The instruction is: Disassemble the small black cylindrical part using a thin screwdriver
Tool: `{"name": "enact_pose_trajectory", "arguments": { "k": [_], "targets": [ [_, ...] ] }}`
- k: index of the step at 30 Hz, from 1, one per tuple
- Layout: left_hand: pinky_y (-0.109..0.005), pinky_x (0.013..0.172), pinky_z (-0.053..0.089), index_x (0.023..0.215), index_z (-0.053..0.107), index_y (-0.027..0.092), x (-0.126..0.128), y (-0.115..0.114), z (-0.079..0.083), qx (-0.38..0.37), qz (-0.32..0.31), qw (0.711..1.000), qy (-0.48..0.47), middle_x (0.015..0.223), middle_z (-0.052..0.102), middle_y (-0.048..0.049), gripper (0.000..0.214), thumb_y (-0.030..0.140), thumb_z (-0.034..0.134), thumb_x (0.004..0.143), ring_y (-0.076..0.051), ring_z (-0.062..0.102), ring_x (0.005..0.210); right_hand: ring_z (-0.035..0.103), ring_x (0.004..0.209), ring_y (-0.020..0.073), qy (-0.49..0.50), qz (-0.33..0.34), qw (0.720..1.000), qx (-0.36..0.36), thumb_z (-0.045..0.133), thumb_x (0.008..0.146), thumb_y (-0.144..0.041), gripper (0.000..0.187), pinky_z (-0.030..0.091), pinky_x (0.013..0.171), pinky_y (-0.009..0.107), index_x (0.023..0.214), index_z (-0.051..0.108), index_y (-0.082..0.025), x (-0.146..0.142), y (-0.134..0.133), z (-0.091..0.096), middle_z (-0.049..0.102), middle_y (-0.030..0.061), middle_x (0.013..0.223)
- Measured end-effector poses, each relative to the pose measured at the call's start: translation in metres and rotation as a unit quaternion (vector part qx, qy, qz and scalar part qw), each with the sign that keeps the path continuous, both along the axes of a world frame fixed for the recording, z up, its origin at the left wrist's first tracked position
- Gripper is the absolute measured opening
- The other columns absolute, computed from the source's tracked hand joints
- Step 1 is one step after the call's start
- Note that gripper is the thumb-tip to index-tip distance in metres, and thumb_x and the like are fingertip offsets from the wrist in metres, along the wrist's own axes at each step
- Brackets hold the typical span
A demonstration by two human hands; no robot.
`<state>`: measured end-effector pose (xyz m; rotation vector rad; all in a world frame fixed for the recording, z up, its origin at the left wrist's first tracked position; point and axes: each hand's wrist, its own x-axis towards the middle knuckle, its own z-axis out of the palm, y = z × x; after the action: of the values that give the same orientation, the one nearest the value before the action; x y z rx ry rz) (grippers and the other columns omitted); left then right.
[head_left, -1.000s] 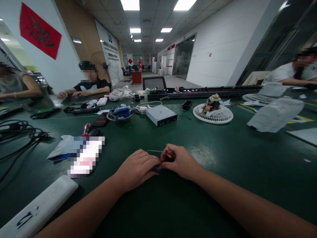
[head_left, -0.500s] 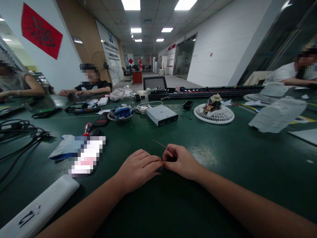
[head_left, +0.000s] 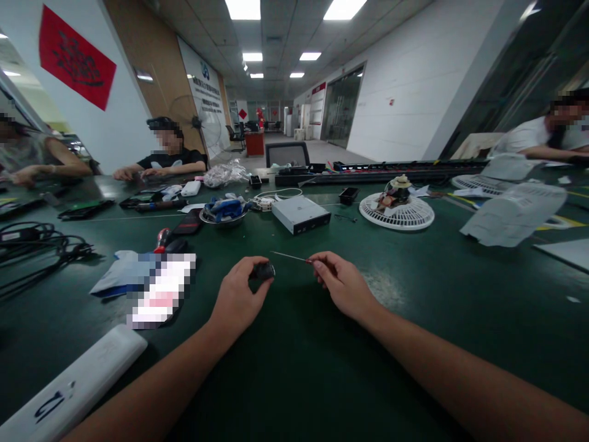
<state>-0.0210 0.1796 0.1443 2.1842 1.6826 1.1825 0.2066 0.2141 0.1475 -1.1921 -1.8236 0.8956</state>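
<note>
Fingers curl over green tabletop beneath ceiling lights.

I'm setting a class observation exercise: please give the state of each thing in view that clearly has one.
Left hand: gripping small black part
Right hand: gripping thin screwdriver
Small black part: held
Thin screwdriver: held, tip apart from part
Silver drive: lying flat
Metal bowl: holding blue items
Black cables: loosely bundled
White grille: lying flat
Ceiling lights: lit

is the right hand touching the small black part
Apart: the head view shows green tabletop between the right hand and the small black part, which the left hand holds.
</note>
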Motion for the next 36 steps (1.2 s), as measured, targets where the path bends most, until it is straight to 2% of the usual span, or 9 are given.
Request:
{"name": "enact_pose_trajectory", "arguments": {
  "k": [5,11,14,18,23,28,32,36],
  "targets": [
    [-0.039,0.077,0.057,0.110,0.059,0.020,-0.003,0.003,-0.001,-0.038,0.041,0.997,-0.043,0.099,0.068,-0.0054,0.033,0.023,0.068,0.079,-0.022,0.066,0.089,0.057,0.066,0.0157,-0.002,-0.009,1.000,0.024,0.048,0.092,-0.031,0.025,0.046,0.059,0.029,0.104,0.066,-0.019,0.001,-0.002,0.007,0.065,0.0044,0.082],
    [-0.038,0.082,0.055,0.107,0.060,0.023,-0.001,-0.001,0.001,-0.015,-0.016,0.999,-0.024,0.102,0.067,-0.0028,0.030,0.019,0.069,0.078,-0.020,0.065,0.092,0.059,0.072,0.0158,-0.025,-0.004,0.998,0.052,0.051,0.090,-0.028,0.021,0.046,0.064,0.029,0.101,0.067,-0.020,0.001,-0.004,0.008,0.068,0.0049,0.092],
    [-0.037,0.083,0.054,0.105,0.061,0.023,0.000,-0.002,0.003,-0.006,-0.032,0.999,-0.015,0.102,0.066,-0.0023,0.028,0.017,0.068,0.078,-0.019,0.064,0.093,0.057,0.068,0.0153,-0.027,-0.009,0.998,0.053,0.049,0.090,-0.026,0.020,0.044,0.062,0.029,0.097,0.067,-0.019,0.001,-0.003,0.008,0.066,0.0035,0.084],
    [-0.036,0.082,0.054,0.103,0.061,0.023,0.000,-0.002,0.004,-0.006,-0.045,0.999,-0.011,0.101,0.066,-0.0020,0.027,0.015,0.068,0.079,-0.019,0.064,0.093,0.055,0.063,0.0143,0.006,0.019,0.999,0.037,0.047,0.091,-0.028,0.021,0.043,0.059,0.028,0.097,0.065,-0.019,0.001,-0.003,0.008,0.063,0.0026,0.079],
    [-0.036,0.083,0.054,0.103,0.062,0.023,0.000,-0.003,0.003,-0.005,-0.059,0.998,-0.002,0.101,0.067,-0.0018,0.027,0.015,0.068,0.078,-0.018,0.064,0.092,0.054,0.062,0.0142,-0.027,-0.016,0.997,0.065,0.049,0.090,-0.026,0.018,0.041,0.059,0.028,0.091,0.066,-0.019,0.003,-0.002,0.009,0.062,0.0017,0.075],
    [-0.035,0.084,0.054,0.108,0.061,0.023,0.001,-0.005,0.003,0.002,-0.109,0.993,0.035,0.103,0.066,-0.0021,0.031,0.014,0.068,0.079,-0.018,0.064,0.094,0.055,0.064,0.0140,-0.026,0.025,0.996,0.078,0.047,0.090,-0.025,0.019,0.042,0.060,0.027,0.090,0.065,-0.019,0.004,-0.003,0.010,0.063,0.0018,0.078],
    [-0.039,0.087,0.053,0.108,0.061,0.022,0.002,-0.006,0.002,0.007,-0.108,0.992,0.059,0.105,0.066,-0.0037,0.029,0.016,0.067,0.080,-0.020,0.063,0.097,0.054,0.062,0.0140,-0.051,-0.003,0.994,0.092,0.049,0.089,-0.024,0.017,0.040,0.058,0.027,0.086,0.065,-0.018,0.004,-0.003,0.011,0.062,0.0009,0.071],
    [-0.040,0.087,0.053,0.110,0.060,0.022,0.002,-0.006,0.003,-0.003,-0.098,0.994,0.058,0.107,0.066,-0.0046,0.030,0.018,0.066,0.081,-0.021,0.063,0.097,0.054,0.062,0.0143,-0.052,0.017,0.995,0.087,0.048,0.088,-0.024,0.018,0.040,0.057,0.027,0.085,0.065,-0.019,0.004,-0.004,0.012,0.063,0.0013,0.072]
  ]
}}
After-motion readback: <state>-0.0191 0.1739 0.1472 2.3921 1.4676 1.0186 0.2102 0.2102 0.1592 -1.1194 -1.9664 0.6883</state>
